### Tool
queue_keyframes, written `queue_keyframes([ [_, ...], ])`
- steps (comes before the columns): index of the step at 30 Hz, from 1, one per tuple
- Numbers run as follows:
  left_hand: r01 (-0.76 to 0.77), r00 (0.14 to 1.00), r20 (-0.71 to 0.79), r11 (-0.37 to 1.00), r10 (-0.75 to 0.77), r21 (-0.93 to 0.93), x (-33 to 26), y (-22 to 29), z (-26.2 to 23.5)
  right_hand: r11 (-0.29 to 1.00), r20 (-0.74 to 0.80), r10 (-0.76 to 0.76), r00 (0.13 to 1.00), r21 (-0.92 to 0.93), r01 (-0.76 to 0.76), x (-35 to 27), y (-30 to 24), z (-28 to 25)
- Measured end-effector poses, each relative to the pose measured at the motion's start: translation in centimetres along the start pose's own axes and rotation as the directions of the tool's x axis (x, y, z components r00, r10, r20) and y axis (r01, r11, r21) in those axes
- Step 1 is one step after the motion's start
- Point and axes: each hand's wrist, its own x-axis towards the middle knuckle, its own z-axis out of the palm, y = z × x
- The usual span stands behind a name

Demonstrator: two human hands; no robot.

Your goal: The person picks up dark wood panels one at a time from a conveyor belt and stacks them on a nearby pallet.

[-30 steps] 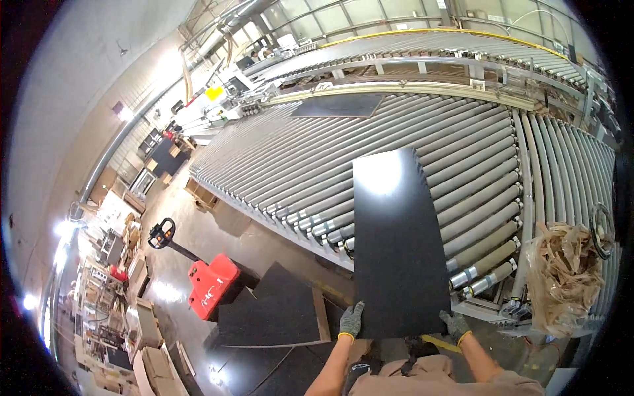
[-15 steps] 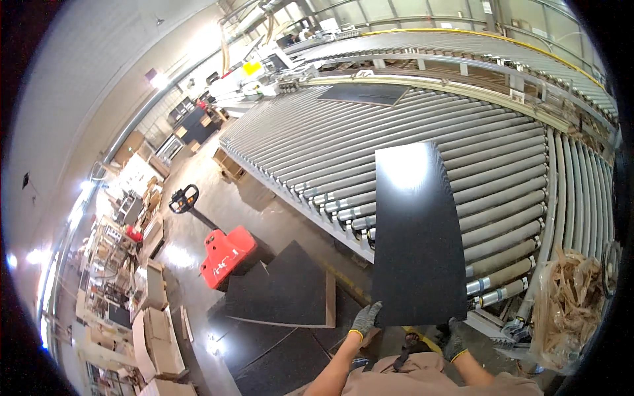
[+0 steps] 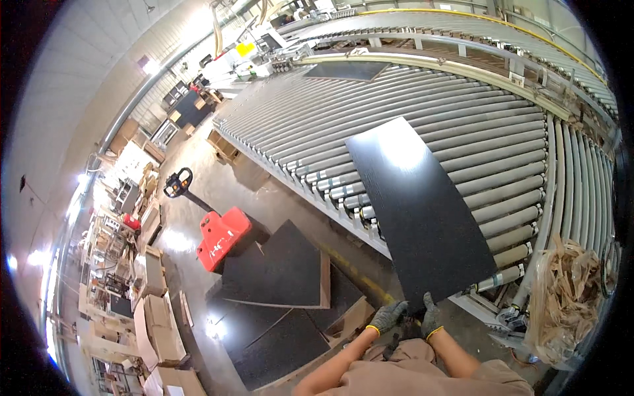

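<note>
Fingers of the right hand pinch the board overhanging the conveyor's edge, bare rollers beyond; whether the left hand grips is unclear.

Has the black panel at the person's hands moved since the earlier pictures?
Yes: against the roller conveyor, the black panel has turned, its far end swinging left.

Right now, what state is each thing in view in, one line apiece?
Long black panel: slanted over the rollers, near end overhanging
Right hand: gloved, thumb on the panel's near edge
Left hand: gloved, at the near left corner, grip unclear
Rollers: bearing panels; whether running, cannot tell
Far panel: lying flat on the rollers
Stacked panels: overlapping at angles
Red pallet jack: standing, handle tilted
Clear bag of brown scraps: crumpled, bulging
</note>
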Motion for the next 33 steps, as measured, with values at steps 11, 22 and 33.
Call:
queue_keyframes([
  [11, 0.602, 0.798, -0.076, 0.792, -0.597, 0.101, -16.9, -5.9, 2.0, 0.999, -0.16, 0.032, 0.987, 0.042, -0.025, -4.2, -6.0, -5.6],
  [22, 0.662, 0.745, 0.137, 0.75, -0.653, -0.021, -20.3, -8.4, 6.9, 0.999, -0.371, -0.029, 0.928, -0.05, 0.011, -6.6, -4.2, -12.3],
  [33, 0.782, 0.563, 0.4, 0.31, -0.723, -0.54, -14.3, -8.6, 9.4, 0.999, -0.412, -0.031, 0.911, -0.028, 0.022, -7.1, -6.2, -13.6],
])
